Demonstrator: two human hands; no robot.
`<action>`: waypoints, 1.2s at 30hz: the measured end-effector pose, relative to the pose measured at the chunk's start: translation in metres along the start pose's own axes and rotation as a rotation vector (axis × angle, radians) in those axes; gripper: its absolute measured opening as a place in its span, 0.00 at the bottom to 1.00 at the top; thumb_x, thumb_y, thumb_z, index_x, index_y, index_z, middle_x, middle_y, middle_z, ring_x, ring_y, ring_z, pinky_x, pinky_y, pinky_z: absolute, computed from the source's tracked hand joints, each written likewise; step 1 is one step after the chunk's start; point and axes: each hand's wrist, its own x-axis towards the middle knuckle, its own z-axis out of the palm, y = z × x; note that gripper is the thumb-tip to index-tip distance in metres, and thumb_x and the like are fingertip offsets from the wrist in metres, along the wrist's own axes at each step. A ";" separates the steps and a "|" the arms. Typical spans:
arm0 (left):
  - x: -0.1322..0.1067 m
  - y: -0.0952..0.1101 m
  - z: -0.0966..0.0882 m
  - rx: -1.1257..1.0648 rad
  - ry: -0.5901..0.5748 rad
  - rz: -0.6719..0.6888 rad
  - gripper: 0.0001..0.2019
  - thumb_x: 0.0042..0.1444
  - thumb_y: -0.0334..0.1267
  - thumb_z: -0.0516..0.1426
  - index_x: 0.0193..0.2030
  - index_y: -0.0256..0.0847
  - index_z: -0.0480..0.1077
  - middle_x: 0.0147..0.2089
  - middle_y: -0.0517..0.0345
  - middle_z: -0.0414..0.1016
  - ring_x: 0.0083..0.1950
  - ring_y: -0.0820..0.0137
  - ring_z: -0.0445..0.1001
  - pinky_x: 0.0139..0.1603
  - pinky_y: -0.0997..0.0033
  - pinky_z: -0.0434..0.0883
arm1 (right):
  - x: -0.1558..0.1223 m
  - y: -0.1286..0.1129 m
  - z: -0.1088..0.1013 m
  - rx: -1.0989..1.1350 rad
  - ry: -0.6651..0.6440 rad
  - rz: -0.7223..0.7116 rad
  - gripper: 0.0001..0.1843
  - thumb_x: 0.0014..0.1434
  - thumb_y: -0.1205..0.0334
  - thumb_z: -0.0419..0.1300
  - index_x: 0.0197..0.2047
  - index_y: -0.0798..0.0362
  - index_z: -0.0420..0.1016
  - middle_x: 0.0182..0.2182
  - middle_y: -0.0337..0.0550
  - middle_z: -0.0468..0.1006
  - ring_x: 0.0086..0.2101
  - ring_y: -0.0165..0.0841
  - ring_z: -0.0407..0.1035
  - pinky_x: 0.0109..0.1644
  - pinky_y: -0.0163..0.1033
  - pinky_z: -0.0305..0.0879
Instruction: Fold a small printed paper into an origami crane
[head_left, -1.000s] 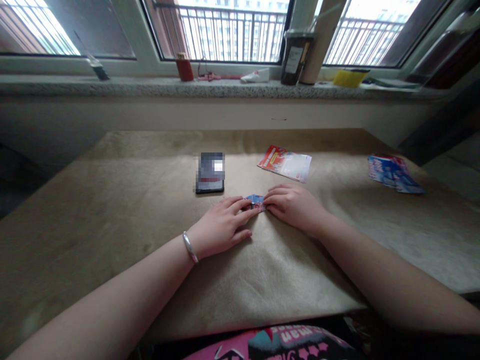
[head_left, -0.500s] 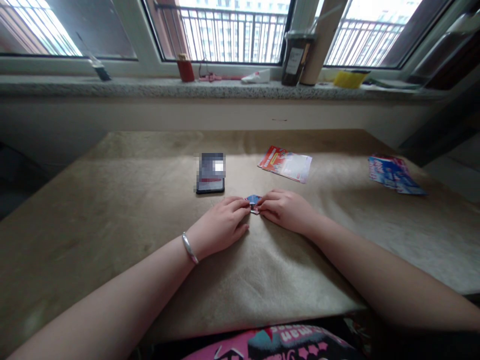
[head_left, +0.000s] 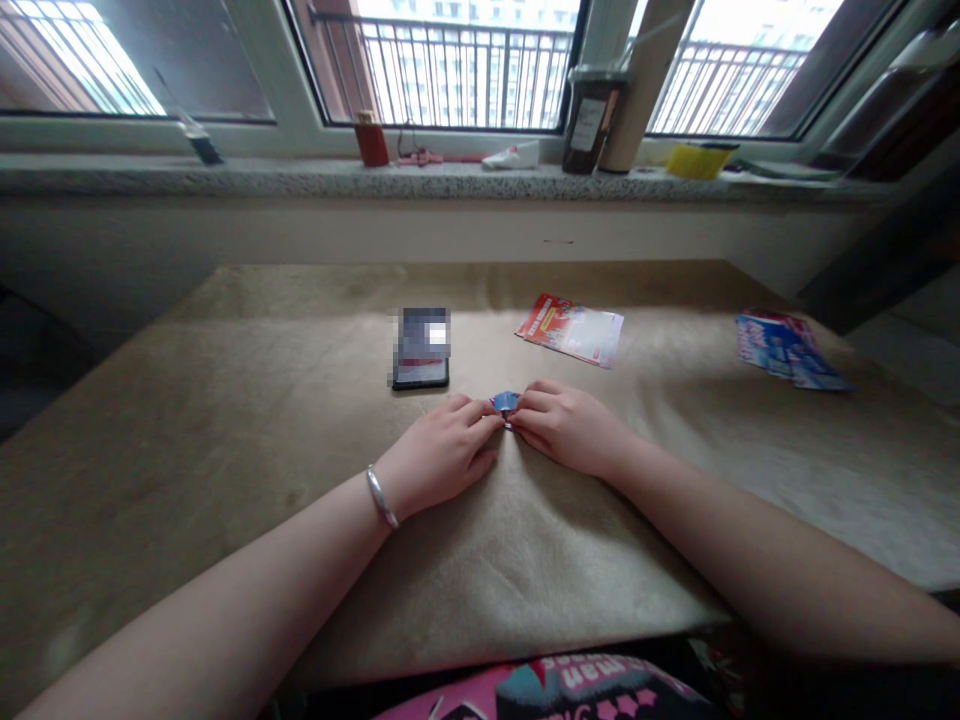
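A small folded piece of blue and red paper (head_left: 506, 403) lies on the tan cloth-covered table (head_left: 225, 420), pinched between both my hands. My left hand (head_left: 442, 450), with a silver bangle on the wrist, grips its left side with curled fingers. From the right, the closed fingertips of my right hand (head_left: 566, 425) press on the paper. Most of the paper is hidden by my fingers.
A dark phone (head_left: 421, 346) lies just beyond my left hand. A red and white printed sheet (head_left: 570, 328) lies behind my right hand, and blue printed sheets (head_left: 787, 346) at the far right. The windowsill holds a red cup (head_left: 371, 140), a dark jar (head_left: 589, 120) and a yellow object (head_left: 694, 158).
My hands have drawn closer together over the paper, and the visible part of it has shrunk to a small blue tip between my fingertips.
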 end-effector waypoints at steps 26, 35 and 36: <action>0.000 -0.003 0.001 -0.048 0.006 -0.017 0.13 0.63 0.36 0.49 0.52 0.38 0.67 0.47 0.49 0.72 0.50 0.63 0.68 0.52 0.59 0.70 | 0.003 -0.006 0.000 -0.065 -0.038 0.130 0.12 0.63 0.61 0.52 0.36 0.55 0.75 0.33 0.46 0.76 0.34 0.34 0.66 0.37 0.38 0.60; -0.001 -0.004 0.001 -0.051 0.009 -0.008 0.16 0.60 0.33 0.51 0.54 0.39 0.65 0.49 0.49 0.72 0.49 0.63 0.69 0.50 0.60 0.71 | 0.006 -0.001 0.009 0.133 -0.023 0.303 0.07 0.60 0.64 0.54 0.34 0.55 0.73 0.31 0.45 0.75 0.35 0.34 0.67 0.40 0.36 0.60; -0.001 -0.004 0.002 -0.047 0.008 -0.001 0.16 0.59 0.32 0.52 0.55 0.39 0.65 0.49 0.50 0.72 0.49 0.63 0.69 0.50 0.60 0.71 | 0.005 0.001 0.010 0.145 -0.015 0.306 0.07 0.60 0.64 0.54 0.34 0.55 0.73 0.31 0.45 0.75 0.35 0.34 0.67 0.40 0.36 0.60</action>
